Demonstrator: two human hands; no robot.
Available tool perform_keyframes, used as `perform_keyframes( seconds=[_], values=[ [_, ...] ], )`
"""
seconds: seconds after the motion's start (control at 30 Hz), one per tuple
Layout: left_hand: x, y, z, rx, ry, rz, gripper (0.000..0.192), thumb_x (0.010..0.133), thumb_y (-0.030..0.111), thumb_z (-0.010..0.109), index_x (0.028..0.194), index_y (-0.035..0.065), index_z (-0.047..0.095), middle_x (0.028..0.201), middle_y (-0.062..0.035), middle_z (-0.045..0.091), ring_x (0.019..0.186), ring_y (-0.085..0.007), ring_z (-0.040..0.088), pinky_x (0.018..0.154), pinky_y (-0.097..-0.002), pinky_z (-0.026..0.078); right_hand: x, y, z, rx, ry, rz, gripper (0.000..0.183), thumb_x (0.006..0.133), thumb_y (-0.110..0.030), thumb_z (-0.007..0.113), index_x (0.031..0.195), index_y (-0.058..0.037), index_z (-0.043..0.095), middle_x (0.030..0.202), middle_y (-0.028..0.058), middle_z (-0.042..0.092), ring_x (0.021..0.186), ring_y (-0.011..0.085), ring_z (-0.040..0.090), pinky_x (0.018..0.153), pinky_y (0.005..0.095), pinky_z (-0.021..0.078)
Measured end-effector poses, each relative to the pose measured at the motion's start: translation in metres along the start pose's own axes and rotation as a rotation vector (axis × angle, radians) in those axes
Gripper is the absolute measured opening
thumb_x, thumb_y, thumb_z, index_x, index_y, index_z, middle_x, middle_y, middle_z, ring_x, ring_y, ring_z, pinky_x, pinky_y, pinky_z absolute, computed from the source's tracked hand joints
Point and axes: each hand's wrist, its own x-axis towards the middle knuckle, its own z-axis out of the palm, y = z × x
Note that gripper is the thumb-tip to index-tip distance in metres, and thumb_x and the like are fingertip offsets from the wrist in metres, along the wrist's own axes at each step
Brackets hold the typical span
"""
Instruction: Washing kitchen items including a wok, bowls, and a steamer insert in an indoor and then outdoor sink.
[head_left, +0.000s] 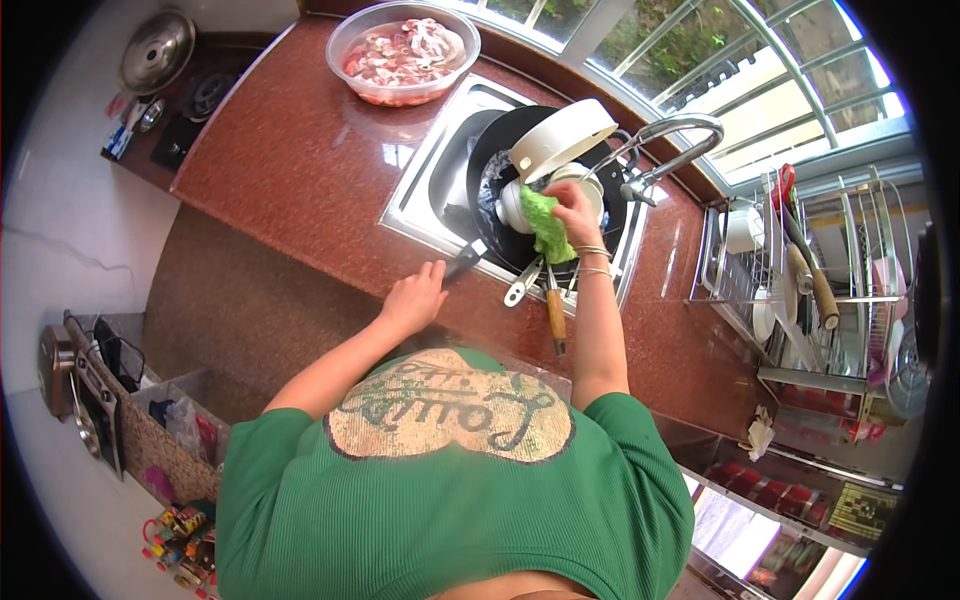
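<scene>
My right hand (576, 214) grips a green mesh cloth (549, 225) over a large black wok (499, 127) set in the steel sink (420, 193). Around the cloth in the wok are a white bowl (511, 208), another pale bowl (589, 187) and a tilted cream-white pot (562, 142). My left hand (416, 298) holds the end of a black handle (465, 259) that reaches over the sink's front rim. A utensil with a wooden handle (555, 311) and one with a flat metal handle (523, 283) lean out of the wok, beside my right forearm.
A curved chrome faucet (679, 139) arches over the sink. A clear plastic basin of raw meat in liquid (405, 56) stands on the red stone counter (300, 165). On the right is a wire dish rack (795, 300) with knives and crockery. A gas stove (199, 112) lies far left.
</scene>
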Motion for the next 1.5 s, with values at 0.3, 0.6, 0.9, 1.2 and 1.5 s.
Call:
perform_keyframes(
  seconds=[0.3, 0.6, 0.9, 1.2, 1.5],
  values=[
    [-0.004, 0.006, 0.006, -0.006, 0.004, -0.016, 0.039, 0.08, 0.019, 0.056, 0.108, 0.0013, 0.035, 0.09, -0.0174, 0.05, 0.071, -0.0357, 0.059, 0.058, -0.0453, 0.049, -0.005, 0.012, 0.048, -0.969, -0.113, 0.073, 0.06, 0.062, -0.031, 0.07, 0.111, -0.0007, 0.052, 0.097, 0.0206, 0.059, 0.091, 0.0347, 0.057, 0.079, 0.0376, 0.0452],
    [-0.009, -0.005, -0.003, -0.022, -0.002, -0.027, 0.042, 0.08, 0.02, 0.056, 0.111, 0.0022, 0.034, 0.091, -0.0175, 0.05, 0.072, -0.0369, 0.058, 0.058, -0.0456, 0.048, 0.017, 0.014, 0.06, -0.009, 0.012, 0.235, 0.039, 0.074, -0.027, 0.065, 0.097, 0.0029, 0.06, 0.086, 0.0101, 0.063, 0.076, 0.0167, 0.059, 0.069, 0.0311, 0.0467],
    [-0.021, -0.002, -0.016, -0.03, 0.002, -0.027, 0.038, 0.08, 0.02, 0.056, 0.106, 0.0031, 0.034, 0.089, -0.0167, 0.049, 0.072, -0.0363, 0.059, 0.057, -0.0468, 0.048, -0.001, -0.037, 0.094, -0.937, 0.057, 0.052, 0.059, 0.069, -0.045, 0.064, 0.101, 0.0032, 0.054, 0.09, 0.0238, 0.06, 0.085, 0.0399, 0.057, 0.073, 0.0445, 0.0447],
    [-0.007, 0.007, -0.017, -0.033, -0.017, -0.017, 0.04, 0.08, 0.019, 0.057, 0.108, 0.0022, 0.035, 0.091, -0.0179, 0.049, 0.071, -0.0373, 0.058, 0.057, -0.0462, 0.048, -0.009, -0.018, 0.044, -0.792, -0.275, 0.02, 0.06, 0.061, -0.032, 0.071, 0.106, 0.0029, 0.051, 0.095, 0.0231, 0.058, 0.09, 0.0346, 0.056, 0.08, 0.0394, 0.0431],
    [0.003, 0.012, -0.011, -0.004, 0.003, -0.023, 0.04, 0.079, 0.019, 0.057, 0.107, 0.0017, 0.035, 0.089, -0.0176, 0.05, 0.07, -0.0357, 0.059, 0.056, -0.0454, 0.049, -0.021, -0.03, -0.019, -0.827, 0.952, -0.306, 0.014, 0.079, -0.015, 0.058, 0.078, -0.0012, 0.055, 0.069, 0.01, 0.053, 0.067, 0.0249, 0.055, 0.061, 0.0357, 0.0432]
  ],
)
